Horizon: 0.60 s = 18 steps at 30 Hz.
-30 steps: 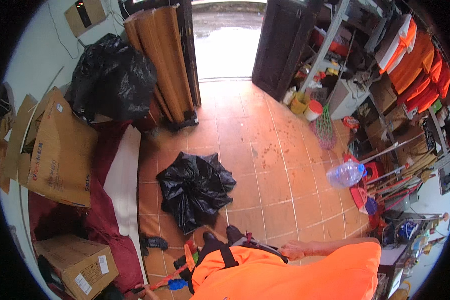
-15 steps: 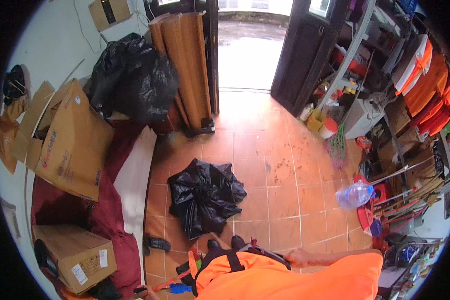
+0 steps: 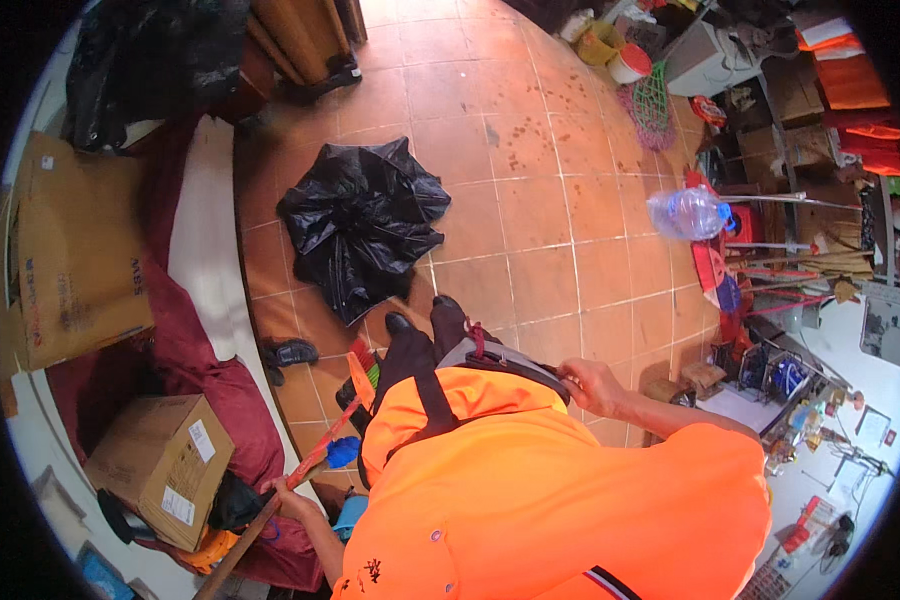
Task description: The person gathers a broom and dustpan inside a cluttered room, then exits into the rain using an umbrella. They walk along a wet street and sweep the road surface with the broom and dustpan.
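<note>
Pole (image 3: 310,460) above terracotta tiles (image 3: 540,280), shelving (image 3: 778,150) rightward

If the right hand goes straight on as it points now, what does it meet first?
The right hand would first meet the grey-and-black waist bag; they appear to touch, though depth is unclear.

Free room over tiled floor (image 3: 520,285) between black plastic (image 3: 365,220) and clear bottle (image 3: 686,213), long pole (image 3: 317,455) across lower left.

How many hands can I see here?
2. The left hand is at the lower left, wrapped around a red stick; the right hand is right of centre, beside the orange shirt. Part of each hand is hidden.
</note>
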{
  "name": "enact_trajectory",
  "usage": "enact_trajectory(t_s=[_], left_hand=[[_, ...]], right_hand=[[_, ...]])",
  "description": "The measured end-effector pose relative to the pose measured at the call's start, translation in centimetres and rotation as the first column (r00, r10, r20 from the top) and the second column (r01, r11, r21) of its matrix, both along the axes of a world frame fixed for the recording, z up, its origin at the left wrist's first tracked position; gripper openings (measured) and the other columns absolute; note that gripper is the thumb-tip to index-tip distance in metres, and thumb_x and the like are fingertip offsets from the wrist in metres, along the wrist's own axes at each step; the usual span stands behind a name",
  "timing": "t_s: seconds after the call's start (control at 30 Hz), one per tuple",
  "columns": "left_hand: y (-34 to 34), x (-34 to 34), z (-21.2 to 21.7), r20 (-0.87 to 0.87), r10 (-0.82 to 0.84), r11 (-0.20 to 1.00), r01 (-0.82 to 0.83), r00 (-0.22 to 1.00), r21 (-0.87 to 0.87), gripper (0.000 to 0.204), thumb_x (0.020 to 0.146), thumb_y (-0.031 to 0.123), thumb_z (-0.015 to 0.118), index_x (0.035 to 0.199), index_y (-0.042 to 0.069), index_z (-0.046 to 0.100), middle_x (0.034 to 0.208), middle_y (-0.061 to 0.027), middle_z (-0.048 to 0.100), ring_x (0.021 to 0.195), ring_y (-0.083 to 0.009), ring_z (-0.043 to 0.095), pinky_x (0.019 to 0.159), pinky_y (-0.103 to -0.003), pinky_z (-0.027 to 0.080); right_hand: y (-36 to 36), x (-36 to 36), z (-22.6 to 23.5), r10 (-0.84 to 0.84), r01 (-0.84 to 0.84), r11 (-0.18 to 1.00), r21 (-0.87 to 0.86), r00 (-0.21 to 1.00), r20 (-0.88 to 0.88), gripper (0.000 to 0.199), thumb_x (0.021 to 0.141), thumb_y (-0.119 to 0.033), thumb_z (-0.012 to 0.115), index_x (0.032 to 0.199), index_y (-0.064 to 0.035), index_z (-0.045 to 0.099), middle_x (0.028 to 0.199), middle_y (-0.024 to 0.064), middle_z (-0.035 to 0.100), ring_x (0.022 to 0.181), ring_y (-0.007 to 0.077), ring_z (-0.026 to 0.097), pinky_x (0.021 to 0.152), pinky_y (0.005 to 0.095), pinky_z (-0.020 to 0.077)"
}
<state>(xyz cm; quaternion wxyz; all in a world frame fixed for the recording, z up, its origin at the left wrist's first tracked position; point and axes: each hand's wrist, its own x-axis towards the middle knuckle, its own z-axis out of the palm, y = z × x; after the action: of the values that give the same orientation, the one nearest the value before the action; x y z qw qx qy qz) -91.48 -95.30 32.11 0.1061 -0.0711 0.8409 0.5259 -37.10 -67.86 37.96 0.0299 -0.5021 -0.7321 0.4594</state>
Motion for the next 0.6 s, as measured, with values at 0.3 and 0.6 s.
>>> enact_trajectory(t_s=[0.3, 0.6], left_hand=[[3.0, -1.1, 0.6, 0.007, 0.014, 0.999, -0.015, 1.0, 0.041, 0.022, 0.075, -0.002, 0.06, 0.092, 0.005, 0.048, 0.088, -0.0035, 0.054, 0.079, -0.0157, 0.053, 0.08, -0.03, 0.046], [0.3, -1.2, -3.2, -0.059, -0.031, 0.993, 0.037, 0.998, 0.116, 0.024, 0.076, -0.003, 0.058, 0.094, 0.011, 0.05, 0.094, 0.0001, 0.049, 0.083, -0.0143, 0.049, 0.079, -0.031, 0.044]], right_hand=[[0.6, -0.9, 2.1, 0.251, -0.263, 0.961, 0.085, 0.959, 0.135, 0.038, 0.068, -0.004, 0.061, 0.105, -0.0075, 0.056, 0.086, 0.0137, 0.058, 0.08, 0.0336, 0.059, 0.064, 0.0413, 0.0495], [1.1, 0.9, -2.0, 0.32, -0.311, 0.929, -0.202, 0.948, 0.01, 0.03, 0.072, -0.007, 0.057, 0.102, -0.0066, 0.06, 0.078, 0.0135, 0.061, 0.073, 0.0314, 0.061, 0.061, 0.0401, 0.0484]])
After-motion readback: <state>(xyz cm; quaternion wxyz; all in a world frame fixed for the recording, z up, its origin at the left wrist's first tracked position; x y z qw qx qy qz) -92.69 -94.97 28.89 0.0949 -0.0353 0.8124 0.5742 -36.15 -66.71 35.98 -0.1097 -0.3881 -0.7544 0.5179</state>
